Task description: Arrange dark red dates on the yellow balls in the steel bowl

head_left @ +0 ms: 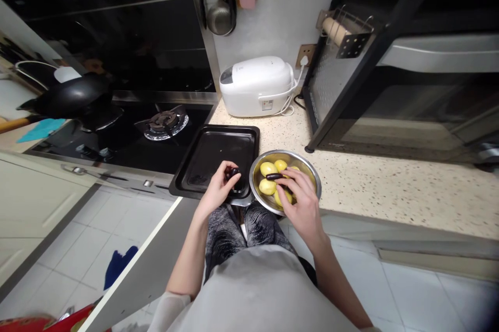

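My left hand [219, 188] pinches a small, dark, glossy piece [234, 171] over the near right part of a black baking tray [218, 146]. The fingers partly cover that piece, and its kind cannot be made out. Just to the right, my right hand [302, 194] is above a steel bowl [286, 154], with fingers bent around a short, dark, elongated piece [274, 176]. Inside the bowl are several yellow, rounded lumps [267, 187], like lemons or peeled potatoes; my right hand hides some of them.
A white rice cooker [257, 88] stands behind the tray, plugged in at the wall. Left is a gas hob [163, 121] with a black wok [78, 95]. A black rack with an oven [413, 108] stands right. A cabinet door [144, 254] hangs open below the counter.
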Action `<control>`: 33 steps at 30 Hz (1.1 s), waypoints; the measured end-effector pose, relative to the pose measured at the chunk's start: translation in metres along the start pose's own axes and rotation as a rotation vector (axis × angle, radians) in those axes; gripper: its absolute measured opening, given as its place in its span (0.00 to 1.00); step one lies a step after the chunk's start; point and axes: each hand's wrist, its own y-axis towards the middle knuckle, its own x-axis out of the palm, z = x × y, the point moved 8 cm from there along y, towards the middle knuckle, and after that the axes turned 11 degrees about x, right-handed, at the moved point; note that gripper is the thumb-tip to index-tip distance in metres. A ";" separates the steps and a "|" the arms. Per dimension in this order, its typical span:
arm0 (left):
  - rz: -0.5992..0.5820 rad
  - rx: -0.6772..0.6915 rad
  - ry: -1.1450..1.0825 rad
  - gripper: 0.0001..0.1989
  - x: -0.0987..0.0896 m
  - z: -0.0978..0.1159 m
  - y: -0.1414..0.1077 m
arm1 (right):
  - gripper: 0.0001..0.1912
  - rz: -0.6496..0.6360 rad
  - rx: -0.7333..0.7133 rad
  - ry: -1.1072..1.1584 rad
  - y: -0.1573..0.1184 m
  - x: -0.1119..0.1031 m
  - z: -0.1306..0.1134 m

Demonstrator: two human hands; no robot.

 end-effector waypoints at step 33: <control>0.069 -0.004 -0.240 0.16 0.061 0.026 -0.024 | 0.08 -0.029 0.120 -0.193 0.046 0.007 0.027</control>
